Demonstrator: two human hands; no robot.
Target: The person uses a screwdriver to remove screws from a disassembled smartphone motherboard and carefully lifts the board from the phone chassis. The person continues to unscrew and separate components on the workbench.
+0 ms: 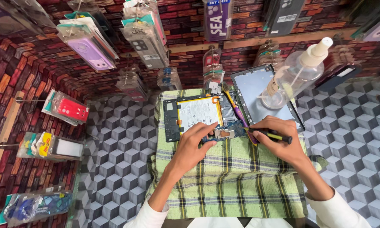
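An opened tablet lies on a green checked cloth, showing its white battery and a blue circuit board. My left hand rests on the tablet's near edge, fingers pressing by the board. My right hand grips a black screwdriver with a yellow band, its tip pointing left toward the board. A purple-handled tool lies across the tablet's right end. The tablet's detached back panel lies to the right.
A clear spray bottle with a white nozzle stands on the panel. Packaged phone cases hang on hooks along the brick-pattern wall and at the left. The counter has a grey cube pattern.
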